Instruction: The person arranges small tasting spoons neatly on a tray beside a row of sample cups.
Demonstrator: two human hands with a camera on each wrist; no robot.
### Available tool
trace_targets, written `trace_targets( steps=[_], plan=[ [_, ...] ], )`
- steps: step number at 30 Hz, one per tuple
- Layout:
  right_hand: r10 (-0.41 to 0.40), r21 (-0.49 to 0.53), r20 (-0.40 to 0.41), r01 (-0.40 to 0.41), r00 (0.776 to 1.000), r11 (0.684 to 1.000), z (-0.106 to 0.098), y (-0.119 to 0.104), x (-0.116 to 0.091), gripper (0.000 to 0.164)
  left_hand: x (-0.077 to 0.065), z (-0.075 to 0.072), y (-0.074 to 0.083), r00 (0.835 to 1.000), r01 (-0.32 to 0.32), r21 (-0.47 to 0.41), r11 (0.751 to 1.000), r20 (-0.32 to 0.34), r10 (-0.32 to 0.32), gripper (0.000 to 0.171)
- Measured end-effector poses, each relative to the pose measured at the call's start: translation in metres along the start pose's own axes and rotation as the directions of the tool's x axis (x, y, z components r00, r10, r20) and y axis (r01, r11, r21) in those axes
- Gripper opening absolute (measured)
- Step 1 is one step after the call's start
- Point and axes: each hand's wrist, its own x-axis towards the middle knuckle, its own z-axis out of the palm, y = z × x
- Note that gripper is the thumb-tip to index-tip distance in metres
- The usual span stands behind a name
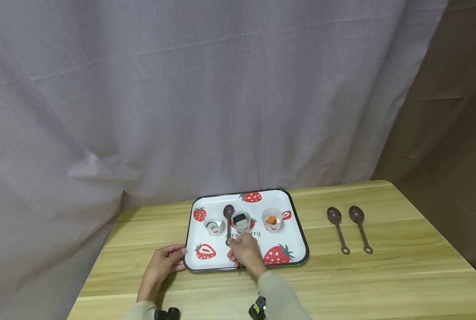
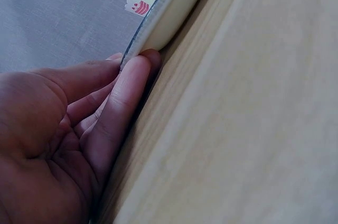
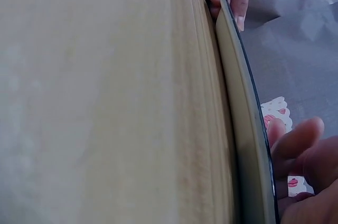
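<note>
A white tray with strawberry prints and a dark rim (image 1: 222,265) lies on the table. My left hand (image 1: 164,263) pinches its near-left corner between thumb and fingers. On the tray a brown spoon (image 1: 228,224) lies lengthwise between the left cup and the middle cup. My right hand (image 1: 246,253) is over the tray's front part, its fingertips beside the ring end of that spoon's handle. In the right wrist view the right-hand fingers (image 3: 303,135) show nothing between them. A small printed paper cup (image 1: 241,227) in the middle holds a black-and-white rice-ball-like piece.
The left cup (image 1: 214,232) holds a pale round piece, the right cup (image 1: 272,227) an orange lump. Two more brown spoons, one (image 1: 339,231) left of the other (image 1: 361,230), lie right of the tray. A grey curtain (image 1: 238,111) hangs behind the wooden table (image 1: 406,266).
</note>
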Motion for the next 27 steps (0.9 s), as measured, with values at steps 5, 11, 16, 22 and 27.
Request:
trace_targets(
  steps=[5,11,16,22,27],
  plan=[
    [-0.021,0.017,0.009,0.02,1.0,1.0,-0.002,0.001,0.0,0.031,0.0,0.0,0.0,1.0,-0.003,-0.001,1.0,-0.004,0.003,0.032],
    [-0.019,0.016,0.002,0.019,1.0,1.0,-0.007,0.001,-0.001,0.028,0.001,0.001,0.0,1.0,-0.003,-0.001,1.0,-0.001,0.003,0.033],
    [-0.069,-0.028,0.01,0.069,0.998,0.997,-0.017,-0.003,-0.006,0.026,0.001,0.001,0.002,1.0,-0.02,0.02,1.0,0.014,0.02,0.034],
    [-0.112,-0.124,0.0,0.111,0.994,0.986,-0.035,-0.013,-0.015,0.024,0.001,0.002,0.004,1.0,-0.014,0.029,0.999,0.004,0.014,0.033],
    [-0.166,-0.176,-0.013,0.161,0.986,0.971,-0.05,-0.019,-0.026,0.022,0.001,0.002,0.0,1.0,-0.015,0.014,1.0,-0.005,0.015,0.032]
  ],
)
